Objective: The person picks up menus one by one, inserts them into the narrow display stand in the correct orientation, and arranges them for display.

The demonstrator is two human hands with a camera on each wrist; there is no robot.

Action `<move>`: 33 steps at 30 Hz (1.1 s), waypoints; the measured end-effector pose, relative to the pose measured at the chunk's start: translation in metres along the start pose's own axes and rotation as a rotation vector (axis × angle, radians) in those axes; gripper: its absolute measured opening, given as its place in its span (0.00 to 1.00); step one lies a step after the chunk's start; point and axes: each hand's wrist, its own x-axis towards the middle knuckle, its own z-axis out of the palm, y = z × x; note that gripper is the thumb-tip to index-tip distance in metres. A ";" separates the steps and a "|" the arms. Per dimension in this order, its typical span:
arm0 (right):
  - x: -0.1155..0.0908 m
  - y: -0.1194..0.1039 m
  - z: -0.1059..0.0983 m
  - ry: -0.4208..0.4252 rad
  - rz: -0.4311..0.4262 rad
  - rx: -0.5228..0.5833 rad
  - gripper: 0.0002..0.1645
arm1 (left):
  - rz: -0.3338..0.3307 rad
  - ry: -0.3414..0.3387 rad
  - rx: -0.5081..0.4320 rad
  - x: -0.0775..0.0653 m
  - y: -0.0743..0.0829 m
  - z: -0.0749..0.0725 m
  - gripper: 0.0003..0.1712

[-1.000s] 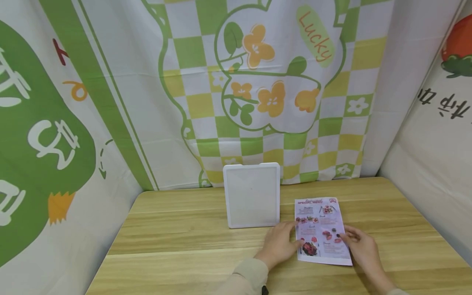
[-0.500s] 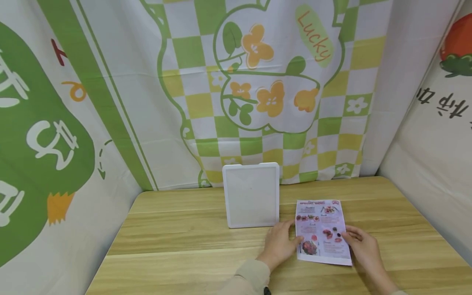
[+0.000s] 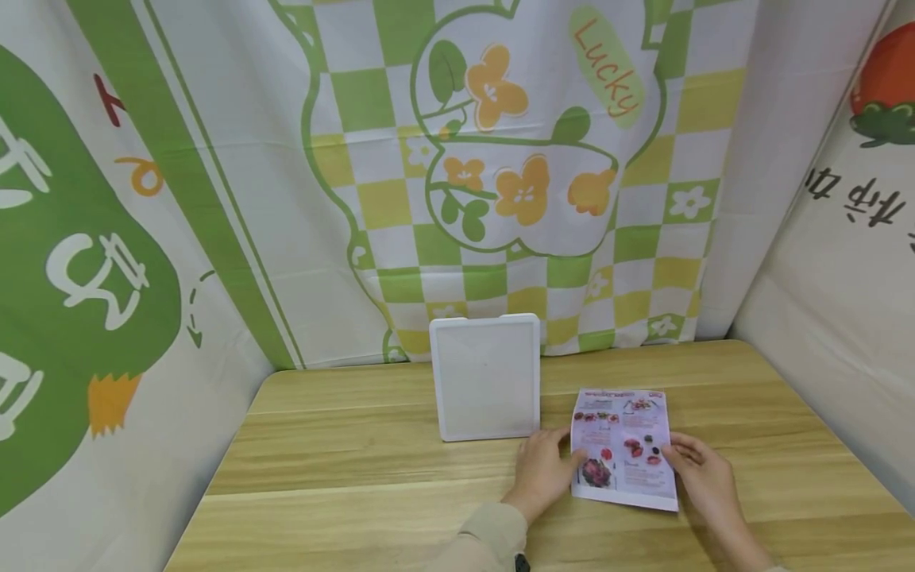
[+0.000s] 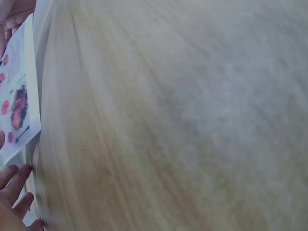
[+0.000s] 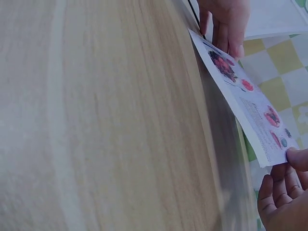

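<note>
A printed menu sheet (image 3: pixel 625 451) with food pictures is held by its two side edges over the right part of the table. My left hand (image 3: pixel 542 470) pinches its left edge, thumb on top and fingers beneath. On the opposite edge my right hand (image 3: pixel 708 481) holds it the same way, thumb over the print. The sheet bows slightly, and its top heading looks foreshortened. In the right wrist view the near edge of the menu (image 5: pixel 250 108) stands off the table. Left of the menu, an upright white-framed panel (image 3: pixel 486 380) stands near my left fingertips.
The wooden table (image 3: pixel 336 461) runs back to a green-and-white checked curtain (image 3: pixel 529 199). Printed fabric walls close in the left and right sides. A dark band (image 3: pixel 522 562) shows at my left wrist.
The menu has tilted and bowed a little, its top edge shifting slightly right and its heading growing harder to read. Both hands keep their hold on the edges. The white panel stays put.
</note>
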 end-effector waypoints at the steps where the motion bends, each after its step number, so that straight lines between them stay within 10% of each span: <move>1: -0.001 -0.001 0.000 -0.002 -0.008 0.002 0.25 | 0.000 0.009 -0.007 0.000 0.000 0.000 0.24; 33: -0.021 -0.015 -0.010 -0.014 -0.057 0.013 0.27 | -0.004 0.147 -0.169 -0.011 0.001 -0.017 0.13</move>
